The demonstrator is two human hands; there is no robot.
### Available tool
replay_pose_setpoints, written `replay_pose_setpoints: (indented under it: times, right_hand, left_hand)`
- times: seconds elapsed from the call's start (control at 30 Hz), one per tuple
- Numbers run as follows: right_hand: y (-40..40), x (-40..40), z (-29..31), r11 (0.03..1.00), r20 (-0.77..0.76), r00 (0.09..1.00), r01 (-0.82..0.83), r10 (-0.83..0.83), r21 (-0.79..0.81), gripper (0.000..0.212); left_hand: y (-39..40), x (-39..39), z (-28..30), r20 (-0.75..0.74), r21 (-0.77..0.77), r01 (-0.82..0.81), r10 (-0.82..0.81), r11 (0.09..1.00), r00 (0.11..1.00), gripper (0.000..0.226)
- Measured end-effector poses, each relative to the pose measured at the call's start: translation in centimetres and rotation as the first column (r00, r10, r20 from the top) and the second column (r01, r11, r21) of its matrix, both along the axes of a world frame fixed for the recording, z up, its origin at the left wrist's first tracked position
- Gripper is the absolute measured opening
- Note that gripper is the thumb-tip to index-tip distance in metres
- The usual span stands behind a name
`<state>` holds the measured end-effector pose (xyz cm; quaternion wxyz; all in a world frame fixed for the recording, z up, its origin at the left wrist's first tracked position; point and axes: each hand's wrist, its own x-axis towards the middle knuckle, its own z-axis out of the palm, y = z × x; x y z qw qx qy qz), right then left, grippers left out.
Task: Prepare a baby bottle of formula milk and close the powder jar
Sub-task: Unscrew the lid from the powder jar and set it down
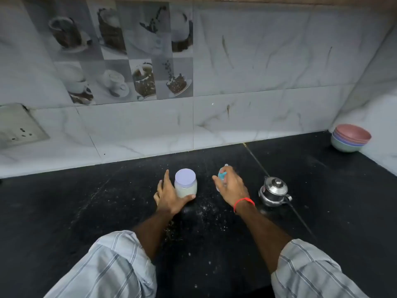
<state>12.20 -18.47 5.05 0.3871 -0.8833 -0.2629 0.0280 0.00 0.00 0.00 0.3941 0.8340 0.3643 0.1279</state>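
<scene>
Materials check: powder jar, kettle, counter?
Powder jar: looks like clear plastic, pale powder visible through the wall, matte lilac lid, probably plastic. Kettle: polished metal, likely steel, with mirror-like highlights. Counter: dark speckled stone, possibly granite, with a low sheen.

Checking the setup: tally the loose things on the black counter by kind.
Powder jar: 1
Baby bottle: 1
Steel kettle: 1
Stacked bowls: at least 4; the exact count is hard to tell
Total: at least 7

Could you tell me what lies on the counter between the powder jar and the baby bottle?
Nothing stands there: in the head view, only bare black counter separates the powder jar from the baby bottle.
</scene>
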Motion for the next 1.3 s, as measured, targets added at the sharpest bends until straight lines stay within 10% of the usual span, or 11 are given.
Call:
replay_pose_setpoints:
  times: [0.23,0.57,0.7,0.9,1.03,1.3]
  right_hand:
    - [3.7,-1.6,0.2,0.925,-0.142,0.948,-0.309,0.283,-0.221,0.056]
    - [3.5,-2.1,0.2,0.806,0.153,0.905,-0.264,0.397,-0.53,0.08]
    - [2.8,-2.2,0.3,0.858,0.195,0.912,-0.241,0.36,-0.454,0.094]
    - [1.0,-1.6,1.9,0.911,0.225,0.893,-0.339,0.39,-0.233,0.048]
    - [-1.0,-1.8,1.9,0.896,0.255,0.86,-0.414,0.442,-0.158,0.053]
    - [-3.5,-1.5,6.6,0.573,0.048,0.571,-0.818,0.819,-0.043,0.046]
  left_hand:
    - [0.6,1.8,-2.0,-0.018,-0.051,-0.021,0.02,0.998,1.0,0.107]
    - [-5.9,-1.4,-2.3,0.178,-0.041,0.125,-0.116,0.991,0.977,0.092]
    - [-7.4,-1.8,-0.5,0.284,-0.025,0.091,-0.08,0.996,0.955,0.089]
    - [-7.5,-2.1,2.4,0.25,-0.03,0.214,-0.2,0.976,0.947,0.089]
    - [-8.2,-2.7,3.4,0.235,-0.077,0.315,-0.29,0.946,0.928,0.087]
    - [-7.1,-4.5,7.2,0.329,-0.377,0.69,-0.607,0.618,0.723,0.087]
